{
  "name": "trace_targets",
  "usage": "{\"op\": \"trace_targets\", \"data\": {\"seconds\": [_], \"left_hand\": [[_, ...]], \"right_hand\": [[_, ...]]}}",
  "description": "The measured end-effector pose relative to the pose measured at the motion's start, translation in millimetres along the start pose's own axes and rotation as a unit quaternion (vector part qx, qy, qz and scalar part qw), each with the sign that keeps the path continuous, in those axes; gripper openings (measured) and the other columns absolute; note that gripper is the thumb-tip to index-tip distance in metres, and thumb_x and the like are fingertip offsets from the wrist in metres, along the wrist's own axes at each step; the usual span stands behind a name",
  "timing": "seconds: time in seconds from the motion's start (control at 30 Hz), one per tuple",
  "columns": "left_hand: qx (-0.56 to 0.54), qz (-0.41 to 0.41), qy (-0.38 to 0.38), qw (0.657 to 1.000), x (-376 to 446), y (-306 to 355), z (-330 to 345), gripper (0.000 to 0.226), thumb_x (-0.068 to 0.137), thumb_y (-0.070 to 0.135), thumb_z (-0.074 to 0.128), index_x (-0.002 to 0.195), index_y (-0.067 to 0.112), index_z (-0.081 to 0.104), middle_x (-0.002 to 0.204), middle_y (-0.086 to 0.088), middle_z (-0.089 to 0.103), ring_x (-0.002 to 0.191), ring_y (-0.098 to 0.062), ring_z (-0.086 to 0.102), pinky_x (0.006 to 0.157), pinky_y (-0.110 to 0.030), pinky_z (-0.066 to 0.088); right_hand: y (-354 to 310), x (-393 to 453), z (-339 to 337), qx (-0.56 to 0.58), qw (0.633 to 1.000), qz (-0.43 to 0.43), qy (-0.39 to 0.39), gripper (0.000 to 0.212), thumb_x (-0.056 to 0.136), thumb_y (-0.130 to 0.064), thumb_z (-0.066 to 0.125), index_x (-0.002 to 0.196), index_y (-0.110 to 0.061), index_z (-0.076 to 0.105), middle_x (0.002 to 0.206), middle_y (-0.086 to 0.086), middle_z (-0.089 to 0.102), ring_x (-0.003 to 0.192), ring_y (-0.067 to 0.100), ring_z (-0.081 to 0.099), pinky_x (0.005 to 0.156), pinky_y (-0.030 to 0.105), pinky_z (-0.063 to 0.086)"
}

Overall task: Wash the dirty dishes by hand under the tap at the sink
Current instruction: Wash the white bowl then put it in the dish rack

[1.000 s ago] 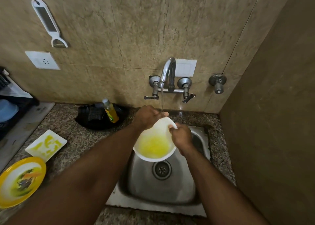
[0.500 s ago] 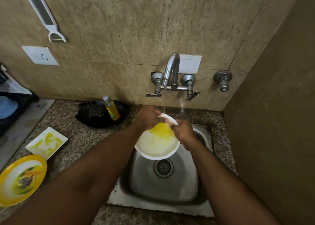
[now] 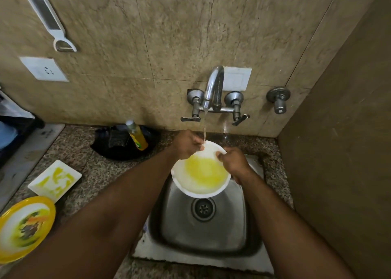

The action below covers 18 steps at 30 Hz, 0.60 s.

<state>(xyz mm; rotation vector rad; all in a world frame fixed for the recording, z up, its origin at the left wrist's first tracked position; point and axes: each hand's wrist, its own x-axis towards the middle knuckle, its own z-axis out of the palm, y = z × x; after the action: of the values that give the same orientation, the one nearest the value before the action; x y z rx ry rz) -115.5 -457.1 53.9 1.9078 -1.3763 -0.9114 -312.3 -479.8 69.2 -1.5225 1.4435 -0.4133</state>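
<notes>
Head view: bowl held under running tap

Head view only. A white bowl (image 3: 201, 171) with yellow residue is held over the sink (image 3: 203, 232), gripped at its far rim by both hands: left hand (image 3: 186, 144) curled round the rim by the stream, right hand (image 3: 233, 162) pinching the rim on the other side. Water is running from the tap (image 3: 213, 88) and lands at the rim beside the left hand.

Compared with half a second ago, the bowl is tipped so the yellow pool has spread back toward the middle; a second ago it sat at the near side. Swirling of rinse water is judged to be under way, so the first dish is still at the rinsing stage, residue not yet gone.

Left on the speckled counter (image 3: 95, 168), unwashed: a square plate (image 3: 55, 180) smeared yellow and a yellow-rimmed plate (image 3: 25, 228) with food scraps. A soap bottle (image 3: 137, 138) stands in a black tray (image 3: 124, 145) against the wall. Tan tiles behind; a peeler (image 3: 48, 18) hangs above a socket (image 3: 43, 69).
</notes>
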Motion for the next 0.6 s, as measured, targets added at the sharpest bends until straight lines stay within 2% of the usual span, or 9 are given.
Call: {"op": "trace_targets", "data": {"seconds": [0.07, 0.13, 0.2, 0.27, 0.33, 0.4, 0.47, 0.5, 0.6], "left_hand": [[0.016, -0.004, -0.028, 0.999, 0.1, -4.8, -5.7, 0.039, 0.081, -0.001, 0.084, 0.118, -0.001, 0.076, 0.119, -0.014, 0.076, 0.11, -0.018, 0.07, 0.092, -0.022, 0.049], [0.019, -0.005, -0.051, 0.999, -0.3, -9.1, -8.7, 0.047, 0.079, -0.007, 0.083, 0.125, -0.003, 0.072, 0.125, -0.013, 0.073, 0.115, -0.019, 0.067, 0.096, -0.023, 0.048], [0.008, -0.004, -0.026, 1.0, 0.1, -9.9, -6.0, 0.038, 0.076, 0.001, 0.089, 0.112, -0.001, 0.078, 0.108, -0.008, 0.078, 0.101, -0.017, 0.071, 0.088, -0.023, 0.051], [0.008, 0.007, 0.031, 0.999, 0.8, -7.6, -1.8, 0.023, 0.071, 0.028, 0.096, 0.077, 0.013, 0.08, 0.071, 0.006, 0.073, 0.067, -0.005, 0.065, 0.066, -0.02, 0.048], [0.016, 0.021, 0.063, 0.998, 3.8, -8.4, 3.2, 0.042, 0.068, 0.05, 0.092, 0.062, 0.015, 0.07, 0.056, 0.006, 0.065, 0.053, -0.008, 0.059, 0.058, -0.026, 0.045], [0.003, 0.051, 0.064, 0.997, 5.3, -12.0, 8.9, 0.045, 0.074, 0.054, 0.086, 0.066, 0.013, 0.071, 0.061, 0.001, 0.067, 0.059, -0.015, 0.062, 0.063, -0.031, 0.046], [-0.043, 0.061, 0.033, 0.997, 5.6, -13.9, 11.5, 0.023, 0.086, 0.035, 0.083, 0.075, 0.015, 0.078, 0.07, 0.002, 0.071, 0.068, -0.01, 0.061, 0.07, -0.031, 0.046], [-0.053, 0.052, 0.013, 0.997, 5.9, -16.3, 12.0, 0.014, 0.091, 0.025, 0.08, 0.088, 0.012, 0.082, 0.081, -0.001, 0.076, 0.077, -0.009, 0.063, 0.075, -0.03, 0.048], [-0.083, -0.004, -0.036, 0.996, -0.5, -21.4, 15.0, 0.03, 0.097, 0.013, 0.072, 0.126, 0.006, 0.073, 0.12, -0.005, 0.075, 0.105, -0.013, 0.068, 0.097, -0.028, 0.052]], "right_hand": [[0.9, 1.5, -1.2, -0.012, 1.0, -0.004, 0.0, 0.019, 0.097, -0.019, 0.066, 0.109, -0.008, 0.077, 0.091, 0.01, 0.075, 0.083, 0.029, 0.072, 0.08, 0.04, 0.058], [-0.5, 0.1, -1.0, -0.022, 1.0, -0.006, 0.004, 0.019, 0.098, -0.021, 0.066, 0.109, -0.01, 0.077, 0.093, 0.009, 0.075, 0.084, 0.028, 0.071, 0.081, 0.038, 0.057], [-4.5, -0.6, 0.4, -0.042, 0.999, -0.024, 0.008, 0.02, 0.098, -0.022, 0.065, 0.11, -0.011, 0.077, 0.098, 0.011, 0.076, 0.087, 0.029, 0.071, 0.081, 0.037, 0.056], [-10.8, -1.4, 1.8, -0.07, 0.996, -0.05, 0.013, 0.022, 0.097, -0.022, 0.065, 0.112, -0.011, 0.077, 0.102, 0.012, 0.076, 0.092, 0.031, 0.071, 0.082, 0.037, 0.056], [-18.0, -2.2, 0.2, -0.091, 0.993, -0.069, 0.022, 0.023, 0.096, -0.021, 0.064, 0.112, -0.011, 0.077, 0.102, 0.012, 0.077, 0.094, 0.032, 0.071, 0.083, 0.037, 0.056], [-21.0, -1.7, -5.5, -0.113, 0.99, -0.082, 0.031, 0.022, 0.096, -0.021, 0.064, 0.111, -0.012, 0.077, 0.101, 0.011, 0.077, 0.093, 0.031, 0.071, 0.083, 0.037, 0.056], [-20.7, -1.6, -12.4, -0.124, 0.988, -0.081, 0.043, 0.02, 0.096, -0.022, 0.065, 0.108, -0.013, 0.077, 0.1, 0.011, 0.077, 0.092, 0.031, 0.07, 0.083, 0.037, 0.056], [-19.2, -1.8, -14.9, -0.126, 0.988, -0.079, 0.046, 0.019, 0.095, -0.023, 0.065, 0.106, -0.013, 0.077, 0.1, 0.01, 0.077, 0.092, 0.031, 0.07, 0.084, 0.037, 0.056], [-16.1, -6.1, -18.9, -0.15, 0.984, -0.079, 0.05, 0.02, 0.095, -0.024, 0.065, 0.107, -0.014, 0.078, 0.102, 0.01, 0.077, 0.096, 0.031, 0.07, 0.085, 0.036, 0.056]]}}
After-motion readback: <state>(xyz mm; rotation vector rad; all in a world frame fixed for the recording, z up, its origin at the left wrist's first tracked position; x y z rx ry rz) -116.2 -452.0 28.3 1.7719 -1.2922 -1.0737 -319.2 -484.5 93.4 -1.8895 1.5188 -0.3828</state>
